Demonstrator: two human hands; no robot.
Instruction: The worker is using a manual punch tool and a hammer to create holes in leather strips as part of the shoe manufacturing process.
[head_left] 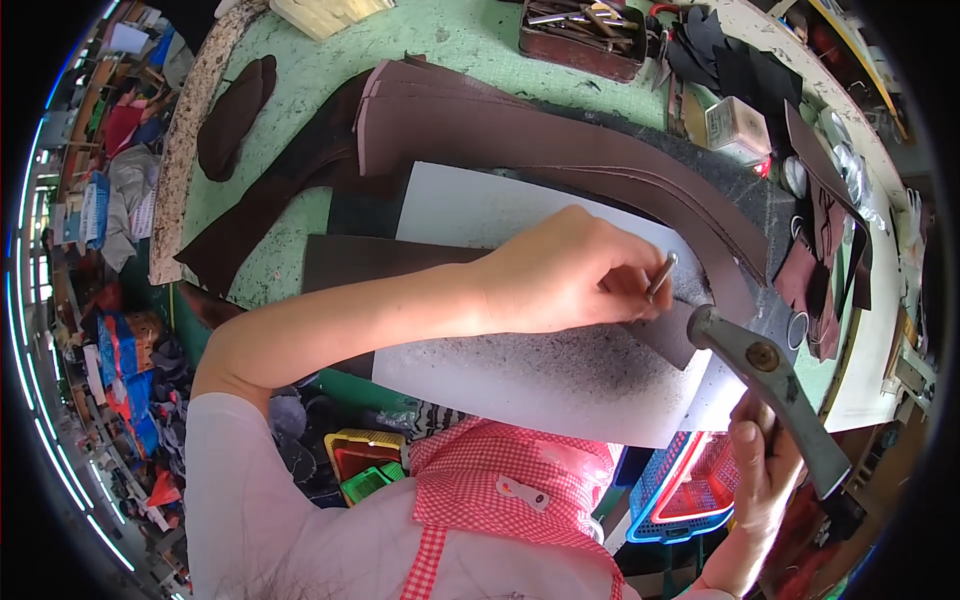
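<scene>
Hands work apart: the left hand point(560, 275) pinches a metal punch point(661, 274) upright on a small brown leather piece point(668, 340) at the white board's point(520, 375) right edge, so the right hand point(762, 470), clamped on the hammer point(770, 385), should strike squarely, punch kept vertical, fingertips clear.

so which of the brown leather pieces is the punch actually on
The small brown strip on the white board, under the left hand; the long curved pieces lie further back.
</scene>
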